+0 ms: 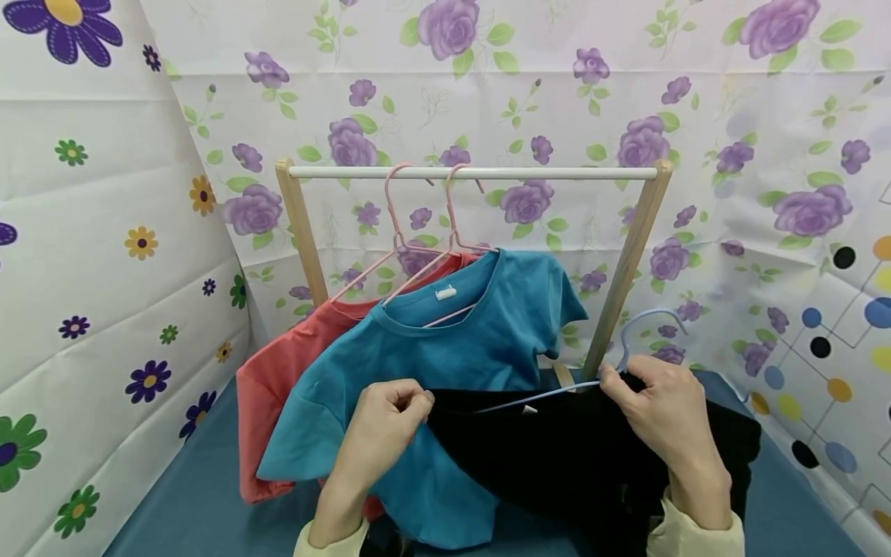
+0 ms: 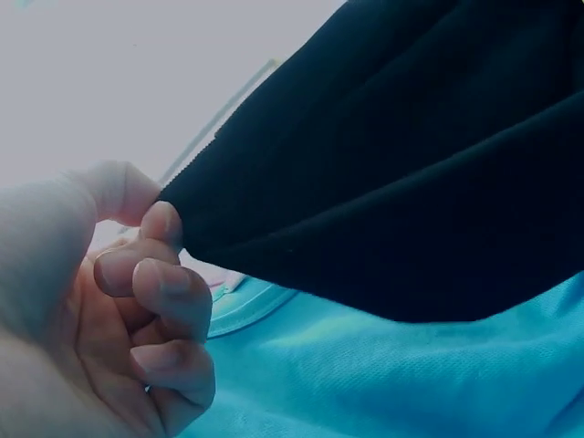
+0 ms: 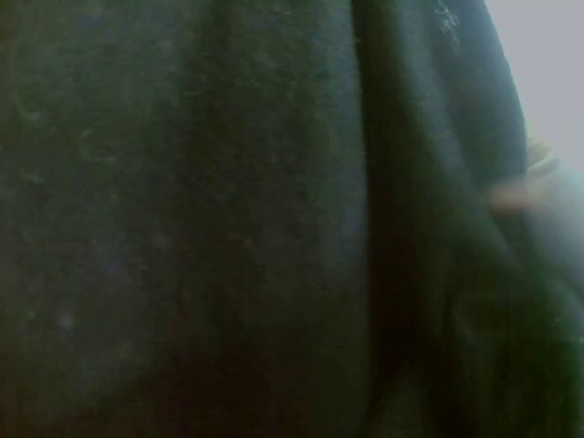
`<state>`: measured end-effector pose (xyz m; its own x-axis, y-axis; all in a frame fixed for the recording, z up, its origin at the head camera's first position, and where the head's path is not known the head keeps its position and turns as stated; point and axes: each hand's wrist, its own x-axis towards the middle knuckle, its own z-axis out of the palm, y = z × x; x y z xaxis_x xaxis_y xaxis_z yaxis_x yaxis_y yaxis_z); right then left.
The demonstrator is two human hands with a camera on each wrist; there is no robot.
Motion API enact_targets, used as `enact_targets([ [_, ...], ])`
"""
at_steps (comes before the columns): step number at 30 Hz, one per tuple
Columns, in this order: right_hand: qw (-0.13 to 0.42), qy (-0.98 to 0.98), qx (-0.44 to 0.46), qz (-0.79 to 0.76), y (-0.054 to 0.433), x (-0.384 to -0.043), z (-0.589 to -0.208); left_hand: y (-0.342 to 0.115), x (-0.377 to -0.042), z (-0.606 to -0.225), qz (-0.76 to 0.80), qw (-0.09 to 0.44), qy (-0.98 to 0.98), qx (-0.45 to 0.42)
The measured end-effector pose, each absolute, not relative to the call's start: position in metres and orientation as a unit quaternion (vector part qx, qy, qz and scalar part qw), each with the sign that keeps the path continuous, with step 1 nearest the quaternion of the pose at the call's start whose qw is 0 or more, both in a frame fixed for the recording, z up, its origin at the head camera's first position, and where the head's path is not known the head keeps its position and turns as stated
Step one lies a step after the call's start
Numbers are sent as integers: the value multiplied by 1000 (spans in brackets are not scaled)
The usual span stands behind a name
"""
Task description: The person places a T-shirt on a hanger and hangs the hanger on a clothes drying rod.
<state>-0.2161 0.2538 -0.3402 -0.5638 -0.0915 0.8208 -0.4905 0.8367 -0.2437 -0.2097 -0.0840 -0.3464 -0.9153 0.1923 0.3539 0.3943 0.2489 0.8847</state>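
Observation:
A black shirt [image 1: 536,441] with a small pale label hangs between my two hands. With thumb and fingertips, my left hand [image 1: 386,429] pinches its edge at the left; the same pinch on the black cloth [image 2: 365,182] shows in the left wrist view. My right hand [image 1: 661,402] grips a light blue hanger [image 1: 550,394] just below its hook, together with the black cloth. One arm of that hanger runs into the shirt's opening, and its far end is hidden. Dark folds of the shirt [image 3: 255,228] fill most of the right wrist view.
Behind my hands stands a rack with a white rail [image 1: 543,173] and wooden posts [image 1: 626,271]. On it hang a blue T-shirt [image 1: 431,356] and a coral shirt [image 1: 278,394], both on pink hangers. A blue surface [image 1: 188,495] lies below, with flowered sheets [image 1: 431,93] around.

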Motion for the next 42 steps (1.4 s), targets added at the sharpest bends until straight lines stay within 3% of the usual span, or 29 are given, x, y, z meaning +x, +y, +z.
enact_targets([
  [10,381,-877,203,213,250,-211,-337,-72,-209,-352,-552,143,-775,-271],
  [18,380,-869,225,223,252,-210,-336,-65,-208,-352,-559,164,-769,-263],
  [29,386,-862,216,247,251,-211,-336,-49,-218,-365,-491,130,-824,-251],
  [36,403,-856,184,267,256,-214,-339,-46,-216,-367,-432,68,-855,-279],
  [42,399,-856,157,289,260,-214,-339,-48,-215,-365,-412,69,-857,-300],
])
